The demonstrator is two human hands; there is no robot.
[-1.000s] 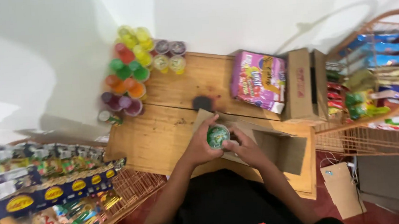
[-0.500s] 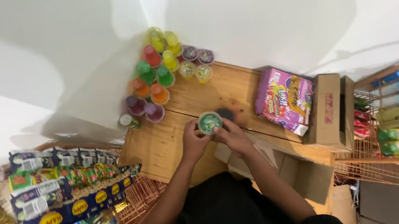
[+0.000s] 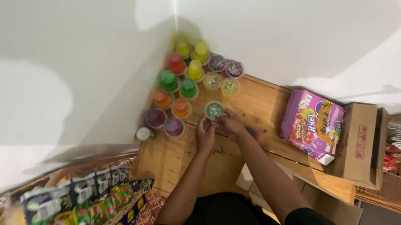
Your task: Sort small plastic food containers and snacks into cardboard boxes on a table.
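Hands meet at the centre of the frame, both forearms reaching up from the lower middle and converging over a wooden shelf (image 3: 255, 100). Left hand (image 3: 205, 134) is curled, palm down, its fingertips pinching the near-left rim of a small green-lidded jelly cup (image 3: 214, 109). Right hand (image 3: 232, 123) is likewise curled, thumb and forefinger closed on the cup's near-right rim, so the cup is gripped between the two hands. Whether the cup's base rests on the wood or is just above it cannot be told.

The cup sits at the near end of a cluster of jelly cups (image 3: 187, 81) that runs to the upper middle of the frame, into the corner where two white walls (image 3: 67, 65) meet. An orange cup (image 3: 181, 108) stands just beside it to the left, a yellow-rimmed cup (image 3: 229, 86) just above and right, and purple cups (image 3: 165, 122) lie further left along the wall. A small white-capped pot (image 3: 143, 133) is at the left edge of the shelf.

Bare wood lies open to the right of the hands, up to a purple sweet bag (image 3: 312, 124) leaning on a cardboard box (image 3: 357, 140) at right. Below the hands the shelf's front edge drops away. A wicker basket of packets (image 3: 76, 203) fills the lower left, well apart from the hands.
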